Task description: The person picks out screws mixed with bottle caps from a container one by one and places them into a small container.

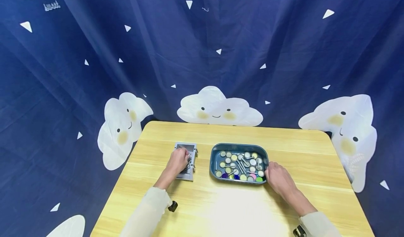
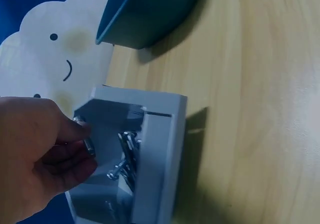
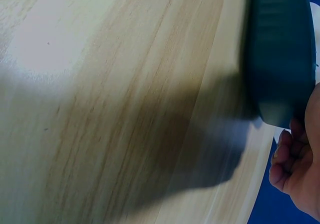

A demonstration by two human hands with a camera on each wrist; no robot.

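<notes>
Left hand (image 1: 179, 158), to the left of the dark teal tray (image 1: 233, 147), has its thumb and fingers nearly closed together and pinches a small metal screw (image 2: 89, 145) between the tips. It holds the screw above a grey bin (image 1: 187, 177), which stands on the table (image 1: 202, 135) left of the tray and well apart from it. Loose screws (image 2: 129, 156) lie in a jumble inside the bin. Right hand (image 1: 279, 177) is at the right end of the tray, fingers curled in, gripping the rim there; the thumb's exact place is hidden.

Inside the tray lie many round discs (image 1: 234, 157), mostly cream or whitish. Toward its near wall are a purple disc (image 1: 224, 176) and a dark blue one (image 1: 236, 177), with a pink disc (image 1: 253, 176) and a green disc (image 1: 259, 179) near its right corner. More screws (image 1: 242, 166) lie among and across the discs, several side by side around the tray's middle.

Beyond the tray, past the table's far edge, hangs a navy curtain (image 1: 195, 54) printed with white triangles and smiling clouds, one cloud (image 1: 219, 105) almost straight behind the tray. Pale sleeves (image 1: 146, 209) reach in from the tray's near side.
</notes>
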